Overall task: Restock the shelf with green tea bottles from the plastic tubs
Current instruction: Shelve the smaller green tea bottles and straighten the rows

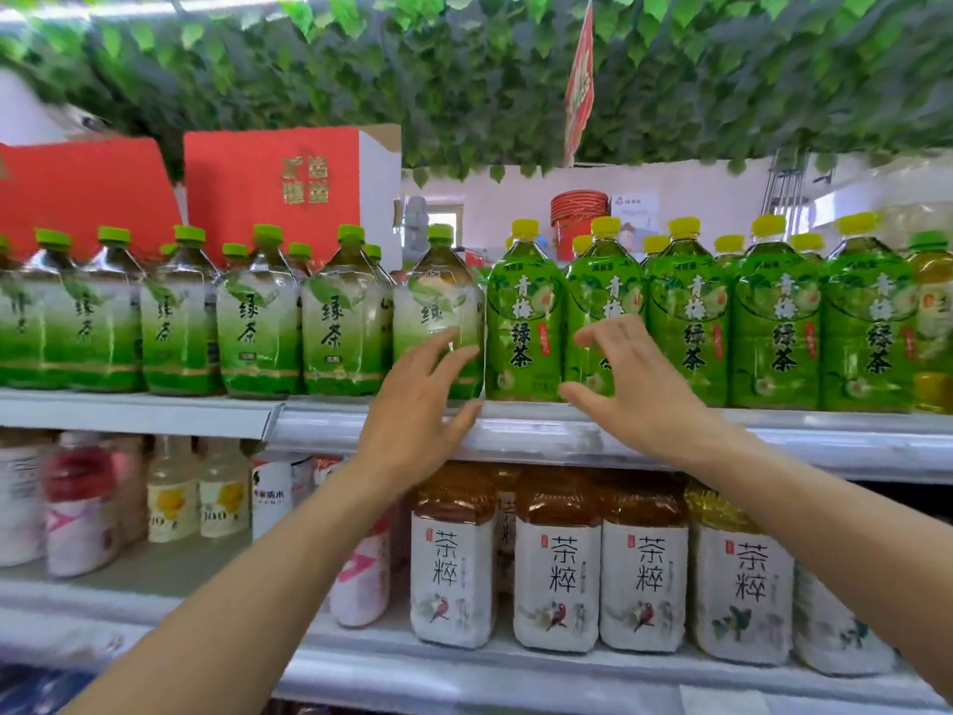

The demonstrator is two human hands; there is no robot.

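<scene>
Left hand [417, 399] spread, holding nothing, just left of the yellow-capped bottle [523, 327]; right hand [631, 384] same, just right. The green-capped green tea bottle [438, 296] stands upright on its left, so lefty's closer imo.

The upper shelf [619, 436], a white ledge with a clear rail along its front edge, carries a full row of green tea bottles [178, 327] standing upright, shoulder to shoulder. The left half holds green-capped bottles [260, 322], clear at the neck, with labels fading from white down to green (more caps show in a second rank behind). The end bottle [438, 296] of this group stands just beside the first of the yellow-capped bottles [523, 322]. Their labels are bright green all over with dark characters, and they fill the right half, also at least two deep.
</scene>
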